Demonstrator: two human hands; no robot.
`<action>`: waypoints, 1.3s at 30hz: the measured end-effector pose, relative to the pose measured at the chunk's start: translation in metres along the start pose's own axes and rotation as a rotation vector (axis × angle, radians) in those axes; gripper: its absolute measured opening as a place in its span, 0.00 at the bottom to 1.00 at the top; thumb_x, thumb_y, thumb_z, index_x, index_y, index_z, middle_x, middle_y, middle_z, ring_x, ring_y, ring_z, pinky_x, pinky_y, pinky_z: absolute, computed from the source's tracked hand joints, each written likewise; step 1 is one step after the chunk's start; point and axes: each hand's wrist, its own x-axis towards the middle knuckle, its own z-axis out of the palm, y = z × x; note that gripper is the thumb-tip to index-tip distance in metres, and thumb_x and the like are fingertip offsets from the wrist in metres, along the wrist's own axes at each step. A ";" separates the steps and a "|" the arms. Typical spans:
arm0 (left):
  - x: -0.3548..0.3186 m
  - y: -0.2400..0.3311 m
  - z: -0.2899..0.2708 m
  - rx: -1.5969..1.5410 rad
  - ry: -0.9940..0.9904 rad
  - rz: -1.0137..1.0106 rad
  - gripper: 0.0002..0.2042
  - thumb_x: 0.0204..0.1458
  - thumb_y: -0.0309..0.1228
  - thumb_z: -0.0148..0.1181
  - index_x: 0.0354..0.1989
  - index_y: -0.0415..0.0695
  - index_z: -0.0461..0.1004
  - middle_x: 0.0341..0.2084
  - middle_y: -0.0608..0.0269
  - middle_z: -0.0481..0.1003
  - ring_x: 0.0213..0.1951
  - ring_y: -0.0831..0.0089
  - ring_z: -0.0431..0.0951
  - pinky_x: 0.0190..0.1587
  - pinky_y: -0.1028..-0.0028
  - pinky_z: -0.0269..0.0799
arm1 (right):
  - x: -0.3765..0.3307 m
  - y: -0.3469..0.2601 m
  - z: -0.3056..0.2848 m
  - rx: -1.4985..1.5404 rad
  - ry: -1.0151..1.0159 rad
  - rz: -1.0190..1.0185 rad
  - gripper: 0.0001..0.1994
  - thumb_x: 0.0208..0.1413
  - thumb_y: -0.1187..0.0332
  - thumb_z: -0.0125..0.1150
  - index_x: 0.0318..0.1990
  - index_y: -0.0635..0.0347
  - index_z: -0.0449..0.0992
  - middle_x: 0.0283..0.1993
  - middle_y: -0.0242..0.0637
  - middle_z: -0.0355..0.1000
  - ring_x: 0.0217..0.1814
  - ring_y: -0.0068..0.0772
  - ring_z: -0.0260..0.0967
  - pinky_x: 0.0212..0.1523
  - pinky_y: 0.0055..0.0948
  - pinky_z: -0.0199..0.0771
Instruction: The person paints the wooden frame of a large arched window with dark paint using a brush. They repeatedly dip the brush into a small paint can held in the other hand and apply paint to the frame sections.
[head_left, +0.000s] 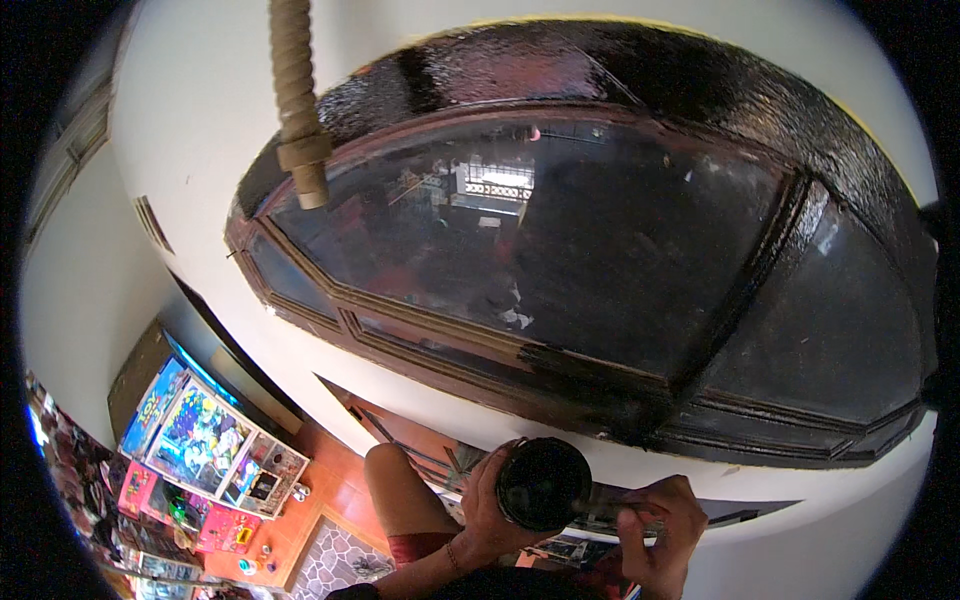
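My left hand (487, 515) is wrapped round the side of a round, open can (543, 484) filled with something black, likely paint. Pinched in the fingers of my right hand (660, 535) is a slim tool that looks like a paintbrush (600, 507); its end reaches the can's right rim, and its tip blends into the dark. Ahead stands a wide window with dark glass (590, 240). Its wooden frame (840, 125) is glossy black along the top and right, while the lower left frame (400, 310) shows duller brown wood.
A ridged, tan hose-like length (295, 100) hangs in front of the window's upper left. White wall (200, 240) surrounds the frame. Far below at left are a bright display cabinet (205, 435), pink boxes (220, 525) and an orange tiled floor (335, 470). My bent knee (395, 475) shows beside the can.
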 end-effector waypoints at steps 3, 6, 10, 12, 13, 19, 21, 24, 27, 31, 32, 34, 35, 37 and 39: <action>-0.001 -0.004 0.003 0.004 0.064 0.054 0.57 0.32 0.48 0.83 0.67 0.32 0.54 0.58 0.42 0.69 0.59 0.45 0.71 0.61 0.50 0.69 | 0.001 0.003 0.003 -0.043 -0.026 -0.047 0.10 0.54 0.69 0.66 0.39 0.65 0.73 0.30 0.42 0.72 0.28 0.30 0.66 0.29 0.28 0.68; -0.001 -0.004 0.003 0.023 0.060 0.064 0.57 0.32 0.48 0.83 0.67 0.33 0.54 0.58 0.41 0.69 0.59 0.45 0.71 0.61 0.50 0.69 | 0.001 0.006 0.007 0.028 0.030 0.022 0.10 0.54 0.70 0.66 0.40 0.65 0.73 0.32 0.43 0.73 0.29 0.31 0.68 0.29 0.28 0.69; 0.002 -0.002 -0.001 0.033 0.037 0.034 0.57 0.31 0.48 0.83 0.67 0.33 0.55 0.58 0.40 0.69 0.58 0.45 0.72 0.60 0.50 0.69 | 0.005 0.006 0.008 0.012 -0.071 -0.008 0.09 0.52 0.72 0.66 0.39 0.63 0.74 0.33 0.41 0.75 0.32 0.35 0.71 0.30 0.29 0.70; 0.005 -0.001 -0.001 0.018 0.047 0.048 0.56 0.31 0.48 0.83 0.67 0.33 0.55 0.58 0.40 0.70 0.58 0.45 0.72 0.60 0.50 0.69 | 0.008 0.004 0.009 -0.101 -0.080 -0.078 0.08 0.50 0.74 0.66 0.37 0.63 0.75 0.34 0.40 0.76 0.32 0.37 0.71 0.30 0.31 0.71; 0.006 0.000 -0.001 0.016 0.054 0.056 0.56 0.31 0.48 0.83 0.67 0.33 0.55 0.57 0.40 0.70 0.57 0.45 0.72 0.60 0.50 0.69 | 0.009 0.001 0.012 -0.141 -0.059 -0.121 0.07 0.49 0.75 0.66 0.36 0.62 0.75 0.34 0.40 0.76 0.33 0.38 0.71 0.30 0.31 0.71; 0.010 0.003 -0.006 0.054 0.076 0.061 0.55 0.32 0.47 0.83 0.66 0.33 0.56 0.56 0.41 0.71 0.56 0.45 0.73 0.59 0.51 0.70 | 0.016 -0.003 0.010 -0.229 -0.146 -0.316 0.05 0.46 0.78 0.65 0.32 0.60 0.77 0.36 0.39 0.78 0.34 0.40 0.73 0.33 0.34 0.73; 0.011 0.005 -0.007 0.053 0.085 0.062 0.55 0.32 0.47 0.83 0.66 0.33 0.57 0.55 0.41 0.71 0.56 0.45 0.74 0.58 0.51 0.70 | 0.015 -0.002 0.008 -0.264 -0.193 -0.367 0.07 0.48 0.78 0.65 0.35 0.61 0.75 0.37 0.40 0.78 0.36 0.39 0.74 0.36 0.33 0.74; 0.012 0.006 -0.010 0.036 0.055 -0.007 0.55 0.31 0.47 0.83 0.66 0.33 0.57 0.56 0.41 0.71 0.55 0.46 0.74 0.58 0.52 0.70 | 0.010 -0.005 0.008 0.082 -0.302 -0.037 0.05 0.56 0.82 0.59 0.38 0.64 0.77 0.39 0.46 0.76 0.41 0.47 0.77 0.39 0.36 0.80; 0.011 0.008 -0.012 0.008 0.030 -0.098 0.56 0.31 0.48 0.83 0.66 0.32 0.56 0.57 0.41 0.70 0.55 0.45 0.74 0.58 0.52 0.70 | 0.009 -0.012 0.011 0.225 -0.259 -0.010 0.06 0.57 0.83 0.58 0.38 0.63 0.78 0.42 0.46 0.77 0.45 0.47 0.79 0.41 0.36 0.82; 0.014 0.006 -0.019 0.010 0.089 -0.079 0.57 0.31 0.49 0.83 0.66 0.32 0.56 0.58 0.41 0.69 0.57 0.45 0.73 0.58 0.52 0.70 | 0.017 -0.016 0.010 0.150 -0.296 -0.129 0.05 0.56 0.80 0.61 0.38 0.62 0.78 0.46 0.48 0.78 0.44 0.48 0.79 0.41 0.36 0.82; 0.015 0.005 -0.020 0.023 0.121 -0.048 0.57 0.31 0.50 0.83 0.66 0.32 0.55 0.59 0.40 0.69 0.57 0.45 0.73 0.59 0.52 0.70 | 0.020 -0.015 0.011 0.169 -0.307 -0.172 0.04 0.56 0.79 0.61 0.38 0.62 0.78 0.46 0.48 0.78 0.44 0.48 0.79 0.41 0.37 0.82; 0.014 0.005 -0.026 0.060 0.136 -0.091 0.58 0.30 0.50 0.83 0.66 0.32 0.55 0.59 0.40 0.68 0.57 0.45 0.73 0.59 0.51 0.69 | 0.024 -0.015 0.013 0.205 -0.325 -0.249 0.04 0.56 0.77 0.63 0.39 0.62 0.78 0.45 0.49 0.77 0.43 0.47 0.79 0.42 0.37 0.82; 0.013 0.006 -0.029 0.074 0.140 -0.107 0.58 0.30 0.51 0.84 0.67 0.32 0.55 0.59 0.41 0.68 0.57 0.45 0.73 0.59 0.51 0.69 | 0.023 -0.016 0.015 0.266 -0.360 -0.113 0.04 0.56 0.76 0.64 0.39 0.62 0.77 0.44 0.49 0.77 0.42 0.44 0.79 0.40 0.35 0.82; 0.014 0.005 -0.036 0.065 0.139 -0.142 0.59 0.29 0.51 0.84 0.67 0.33 0.54 0.59 0.42 0.69 0.57 0.45 0.73 0.59 0.51 0.70 | 0.025 -0.018 0.021 0.311 -0.350 -0.082 0.03 0.57 0.77 0.63 0.38 0.63 0.77 0.43 0.49 0.77 0.42 0.43 0.79 0.38 0.34 0.82; 0.015 0.004 -0.042 0.018 0.127 -0.185 0.61 0.27 0.53 0.84 0.67 0.33 0.54 0.58 0.43 0.69 0.57 0.46 0.73 0.59 0.51 0.70 | 0.027 -0.021 0.025 0.318 -0.358 -0.015 0.03 0.58 0.78 0.61 0.38 0.63 0.76 0.42 0.49 0.77 0.41 0.42 0.79 0.37 0.32 0.81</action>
